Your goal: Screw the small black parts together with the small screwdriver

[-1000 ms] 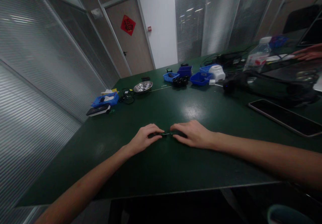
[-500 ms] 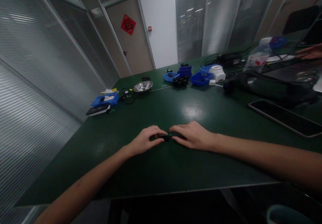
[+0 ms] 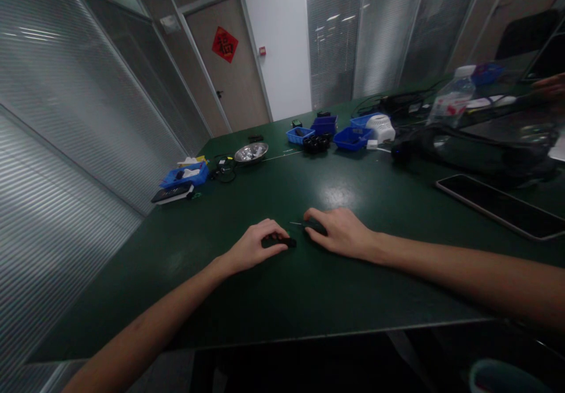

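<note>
A small black piece (image 3: 290, 243) is pinched in the left hand (image 3: 255, 245), its long axis laid roughly left to right over the desk (image 3: 265, 305). A dark-handled tool (image 3: 315, 226) is gripped by the right hand (image 3: 343, 229); its thin shaft (image 3: 296, 223) is pointed leftward, apart from the piece, beyond its right end. Both are partly hidden by fingers; whether the piece is supported by the desk cannot be told.

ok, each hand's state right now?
Left hand: closed, holding a small black object.
Right hand: closed, holding a dark thin-shafted tool.
</note>
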Demonstrator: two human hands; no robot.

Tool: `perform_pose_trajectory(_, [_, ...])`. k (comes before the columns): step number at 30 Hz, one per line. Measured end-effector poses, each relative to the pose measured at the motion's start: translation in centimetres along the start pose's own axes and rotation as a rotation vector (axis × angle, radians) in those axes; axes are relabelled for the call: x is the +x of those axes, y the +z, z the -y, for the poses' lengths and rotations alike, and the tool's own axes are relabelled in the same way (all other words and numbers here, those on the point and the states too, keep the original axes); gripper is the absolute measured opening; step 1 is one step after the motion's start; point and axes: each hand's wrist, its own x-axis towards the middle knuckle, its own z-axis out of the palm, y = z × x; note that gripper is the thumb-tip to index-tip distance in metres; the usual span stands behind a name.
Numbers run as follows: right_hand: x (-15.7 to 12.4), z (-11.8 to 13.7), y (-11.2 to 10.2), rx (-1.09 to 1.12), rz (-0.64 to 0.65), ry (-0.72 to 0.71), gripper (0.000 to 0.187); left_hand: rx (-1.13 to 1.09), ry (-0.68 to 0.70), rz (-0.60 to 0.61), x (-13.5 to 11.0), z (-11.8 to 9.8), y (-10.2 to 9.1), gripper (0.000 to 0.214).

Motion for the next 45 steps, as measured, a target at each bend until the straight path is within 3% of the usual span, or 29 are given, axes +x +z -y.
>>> perform_pose_trajectory(9, [-0.1,-0.1,-0.2,0.036,0.024,-0.01,0.029,0.028,0.155,0.095,-0.3,-0.4,-1.2,0.015])
perform_pose_trajectory(20, [0.0,0.1,-0.5,0.067,0.035,0.0,0.028,0.246,0.156,0.171,-0.4,0.3,-2.2,0.027])
perform_pose_trajectory(23, [0.1,0.0,-0.6,0.084,0.05,0.01,0.028,0.339,0.136,0.129,-0.9,1.9,-3.6,0.029])
perform_pose_trajectory(26, [0.0,-0.1,-0.6,0.086,0.062,0.015,0.03,0.424,0.005,0.046,-2.8,5.7,-6.4,0.032])
perform_pose_trajectory(28, [0.0,-0.1,-0.7,0.084,0.066,0.016,0.03,0.491,-0.156,-0.038,-5.0,9.0,-8.8,0.036])
perform_pose_trajectory(31, [0.1,-0.1,-0.8,0.097,0.074,0.02,0.03,0.613,-0.431,-0.163,-9.6,13.9,-13.1,0.04])
perform_pose_trajectory(34, [0.1,0.0,-0.8,0.121,0.086,0.017,0.031,0.719,-0.686,-0.293,-14.4,17.2,-16.8,0.042])
perform_pose_trajectory(36, [0.1,0.0,-0.7,0.124,0.086,0.019,0.031,0.758,-0.883,-0.359,-16.9,18.3,-18.5,0.041])
perform_pose_trajectory(38, [0.1,-0.1,-0.6,0.118,0.08,0.014,0.031,0.766,-0.991,-0.4,-18.4,18.7,-19.4,0.04])
perform_pose_trajectory(45, [0.0,-0.4,-0.2,0.122,0.067,-0.015,0.031,0.766,-1.034,-0.436,-18.6,18.8,-19.9,0.033])
